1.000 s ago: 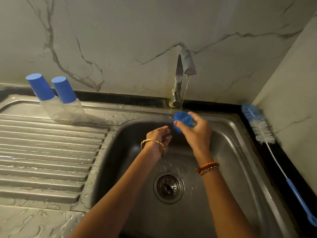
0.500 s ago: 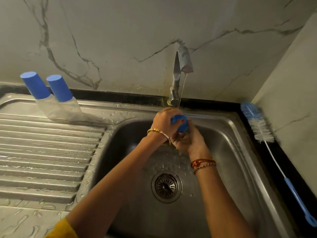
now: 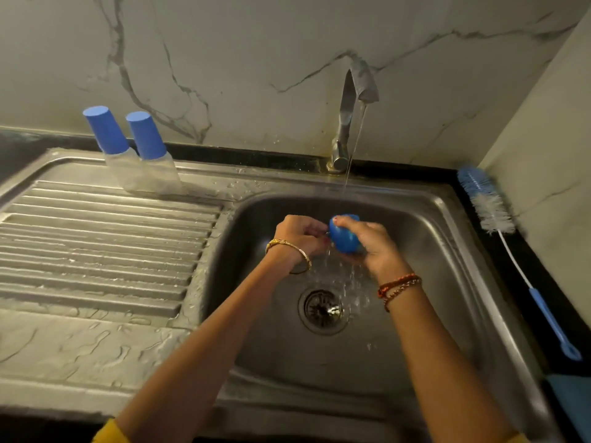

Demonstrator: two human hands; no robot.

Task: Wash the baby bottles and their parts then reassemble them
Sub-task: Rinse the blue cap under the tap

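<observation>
Under the tap [image 3: 355, 100], both hands hold a blue cap [image 3: 343, 233] in the water stream.
Right hand [image 3: 374, 247] has its fingers curled round the cap, above the sink [image 3: 447, 282] basin; left hand [image 3: 302, 235] pinches the cap's rim with curled fingertips. Two capped bottles [image 3: 144, 167] stand on the drainboard [image 3: 96, 251]; a brush [image 3: 489, 206] lies right of the sink.

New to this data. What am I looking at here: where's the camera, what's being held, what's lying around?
No machine: a person's two bare hands, filmed by one wide-angle camera worn on the head, looking down at a steel sink. The right hand grips a blue bottle part under the running tap; the left hand has its fingers curled against that part. Two capped baby bottles stand at the back of the wet drainboard. A bottle brush lies on the counter to the right.
</observation>
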